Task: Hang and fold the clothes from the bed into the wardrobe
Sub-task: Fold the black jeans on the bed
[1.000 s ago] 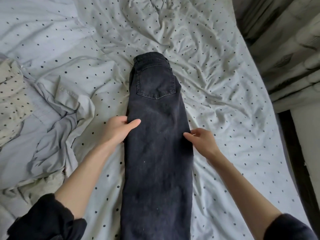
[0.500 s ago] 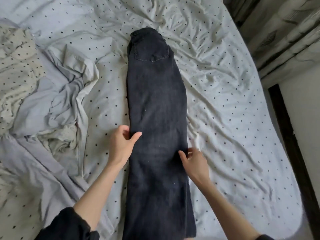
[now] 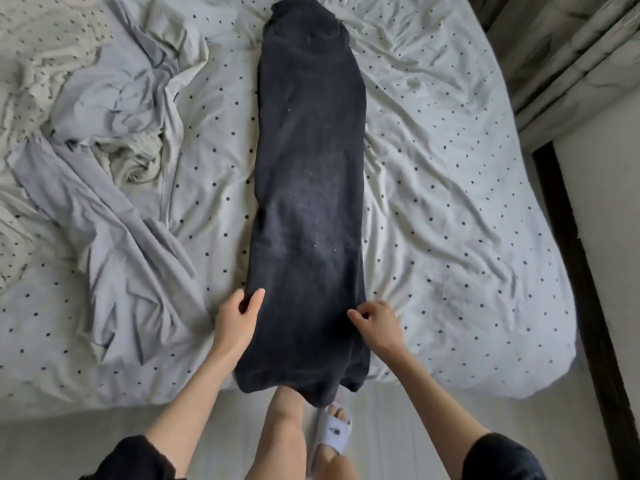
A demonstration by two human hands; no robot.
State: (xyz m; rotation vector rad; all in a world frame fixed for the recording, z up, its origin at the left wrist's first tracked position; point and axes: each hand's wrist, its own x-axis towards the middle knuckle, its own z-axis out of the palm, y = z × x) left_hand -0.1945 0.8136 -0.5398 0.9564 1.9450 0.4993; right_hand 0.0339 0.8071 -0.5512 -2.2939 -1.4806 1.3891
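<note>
Black jeans (image 3: 308, 188) lie lengthwise on the bed (image 3: 450, 168), hems overhanging its near edge. Our left hand (image 3: 237, 318) and right hand (image 3: 379, 325) pinch the jeans' side edges, fingers curled.

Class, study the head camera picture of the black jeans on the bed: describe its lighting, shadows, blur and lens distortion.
Head view: soft, even daylight, no glare; only faint shadows in the creases of the dotted sheet. The black jeans look slightly soft, their detail lost in the dark cloth. Left hand and right hand are a little smeared. Wide-angle distortion curves the bed's edge and the dark frame at right.
</note>
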